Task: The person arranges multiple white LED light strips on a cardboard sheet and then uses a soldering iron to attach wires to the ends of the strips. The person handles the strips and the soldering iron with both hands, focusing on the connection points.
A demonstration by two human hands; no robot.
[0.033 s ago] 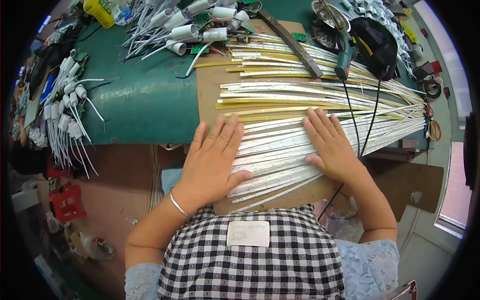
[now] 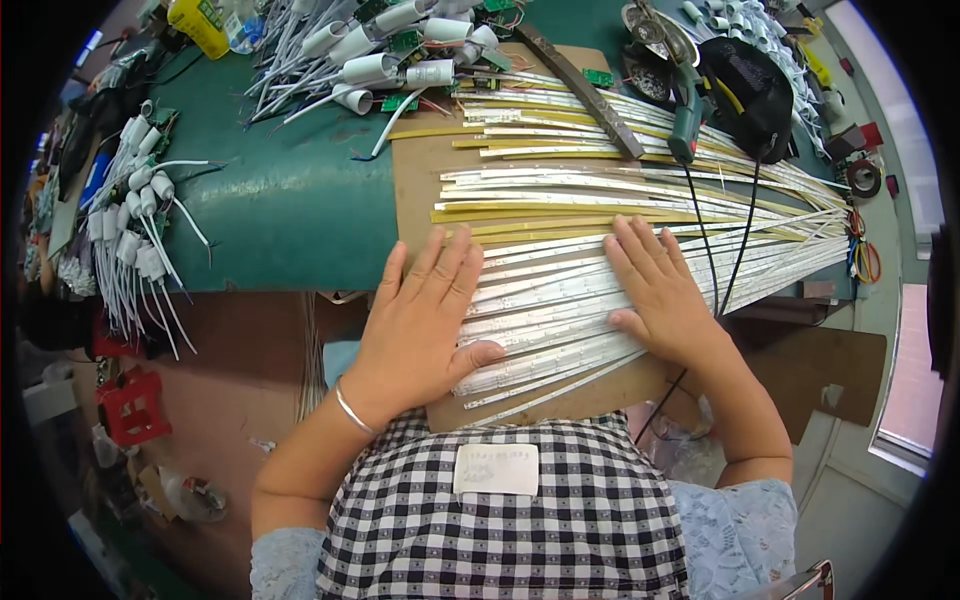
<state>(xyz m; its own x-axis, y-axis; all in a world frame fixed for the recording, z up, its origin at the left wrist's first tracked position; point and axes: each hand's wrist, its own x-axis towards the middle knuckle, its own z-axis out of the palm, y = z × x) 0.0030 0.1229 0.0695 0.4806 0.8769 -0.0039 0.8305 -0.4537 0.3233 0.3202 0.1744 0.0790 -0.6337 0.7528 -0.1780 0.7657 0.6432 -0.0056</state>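
Narrow white LED strips (image 2: pixel 560 290) lie fanned out side by side on a brown board (image 2: pixel 415 190), their far-right ends gathered into a bundle. Flat across the left ends of the strips rests my left hand (image 2: pixel 420 315), fingers stretched out and thumb apart. My right hand (image 2: pixel 655 295) lies flat on the middle of the same strips, its fingers spread. Neither hand grips anything. Beyond the fingertips, more strips show yellow edges or yellow backs (image 2: pixel 540 210). Red, yellow and blue wires (image 2: pixel 862 255) show at the bundled end.
A metal bar (image 2: pixel 580 90) lies across the farther strips. Beside it are a green-handled tool (image 2: pixel 686 125) with a black cable, and a black cap-like item (image 2: pixel 750 95). White cylinders with wires (image 2: pixel 370 65) heap at the back; more (image 2: pixel 140 220) sit at left, above a red stool (image 2: pixel 135 405).
My left hand has shifted very slightly left on the strips. The right hand looks almost still.
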